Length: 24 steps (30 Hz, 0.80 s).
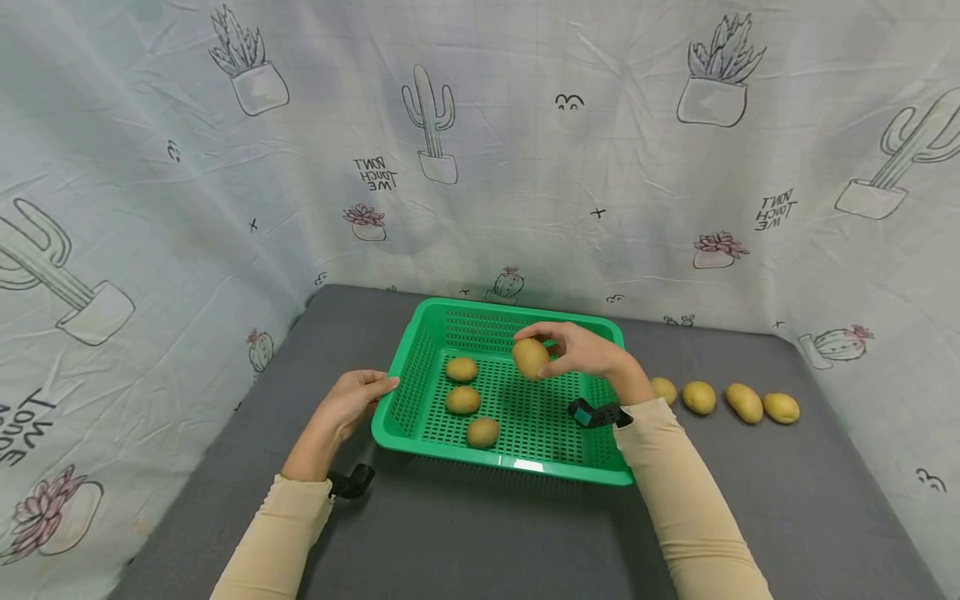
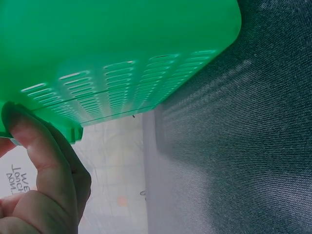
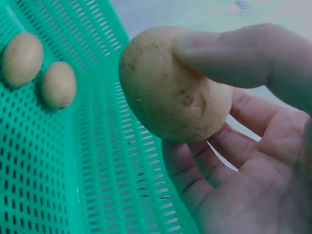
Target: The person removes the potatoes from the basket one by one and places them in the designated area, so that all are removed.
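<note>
A green perforated plastic basket [image 1: 517, 472] stands on the grey cloth surface. My left hand [image 1: 351, 407] grips its left rim, thumb on top and fingers curled under the edge, as the left wrist view of the basket wall [image 2: 122, 29] shows. Over the basket, my right hand [image 1: 581, 350] holds a potato [image 1: 530, 358] between thumb and fingers; in the right wrist view this potato [image 3: 165, 83] has small dark spots. Three potatoes lie on the basket floor toward the left: one at the back [image 1: 461, 369], one in the middle [image 1: 462, 400] and one at the front [image 1: 482, 432].
Right of the basket, several potatoes lie in a row on the grey cloth [image 1: 757, 500], among them a round potato [image 1: 699, 397] and a longer potato [image 1: 744, 403]. The right forearm partly covers the nearest one. A cactus-printed curtain [image 1: 510, 167] encloses the back and sides.
</note>
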Motion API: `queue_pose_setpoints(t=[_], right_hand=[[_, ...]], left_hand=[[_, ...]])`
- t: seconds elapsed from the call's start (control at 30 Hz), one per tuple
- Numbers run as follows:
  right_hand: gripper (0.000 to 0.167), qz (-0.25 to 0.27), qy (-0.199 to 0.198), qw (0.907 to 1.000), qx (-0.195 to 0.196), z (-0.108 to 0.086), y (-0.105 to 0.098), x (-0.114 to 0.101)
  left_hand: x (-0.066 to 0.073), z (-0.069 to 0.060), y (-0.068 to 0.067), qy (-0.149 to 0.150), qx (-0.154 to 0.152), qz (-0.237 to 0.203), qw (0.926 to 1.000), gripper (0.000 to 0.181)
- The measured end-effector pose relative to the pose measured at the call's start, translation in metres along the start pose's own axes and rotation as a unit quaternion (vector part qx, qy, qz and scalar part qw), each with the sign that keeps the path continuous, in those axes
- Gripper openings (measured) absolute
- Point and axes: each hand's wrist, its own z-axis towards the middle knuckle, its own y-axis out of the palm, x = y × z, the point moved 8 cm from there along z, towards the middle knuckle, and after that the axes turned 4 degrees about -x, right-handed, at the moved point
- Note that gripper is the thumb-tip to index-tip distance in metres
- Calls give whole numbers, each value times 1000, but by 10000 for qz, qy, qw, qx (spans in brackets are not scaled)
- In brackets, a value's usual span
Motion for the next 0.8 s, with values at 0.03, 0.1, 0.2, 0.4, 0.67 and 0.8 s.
queue_pose_setpoints(t=[0.03,0.1,0.2,0.4,0.67,0.8], right_hand=[[58,50,-26,9999,100,-2,-2,-2],[58,160,-62,9995,276,-6,-6,-5],[58,261,-114,9983,507,-14,-12,-9],[60,246,-259,9969,702,-32,-19,-16],[58,400,-625,9940,803,-67,-24,-21],[58,349,-737,9919,974,-85,-26,-23]], left_hand=[[0,0,0,-3,8,-2,10000,58],[0,0,-1,-7,12,20,10000,58],[1,0,-1,-37,15,41,10000,58],[3,-2,2,-31,-44,-79,10000,58],[2,-1,2,-27,-23,-47,10000,60],[0,-1,1,-52,-60,-26,10000,63]])
